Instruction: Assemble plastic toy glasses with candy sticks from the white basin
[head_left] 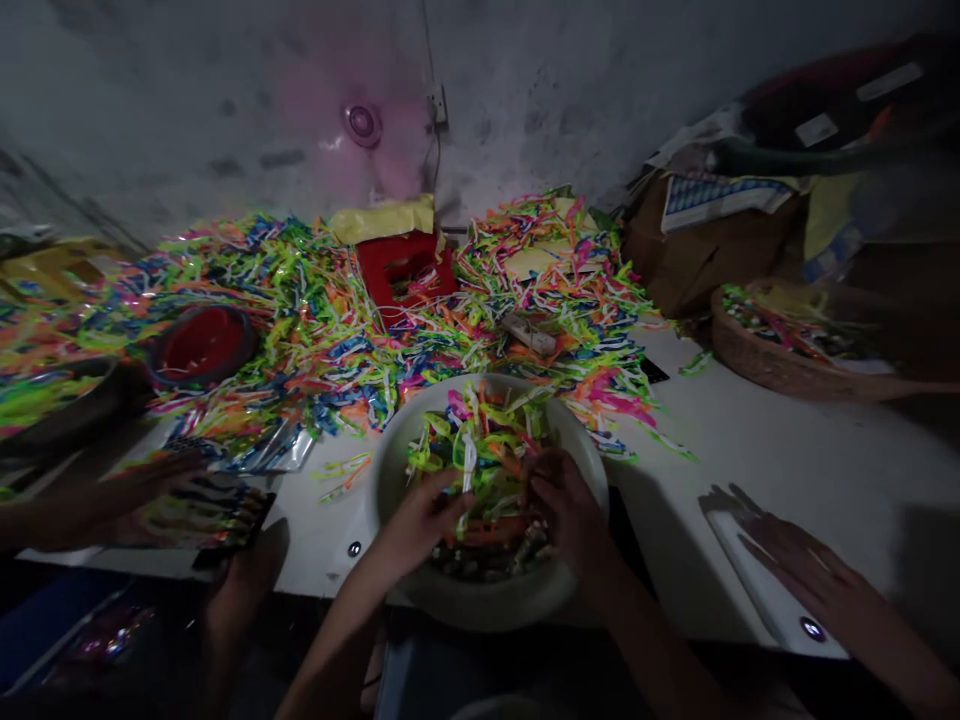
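Observation:
In front of me stands a wide white bowl, partly filled with thin, bright-coloured strips in neon yellow, green, orange and white. My left hand reaches over its left side, thumb and fingers pinched at a white and yellow-green strip. At the right side of the bowl my right hand has its fingers curled together among the strips. Whatever those fingers hold is dark and hidden. Small pale ends of the strips show in the bowl's near part.
A large heap of similar strips covers the table's back, around a red box and a red-lined bowl. Other people's hands are at left and right, the latter by a white flat device. A brown basket stands right.

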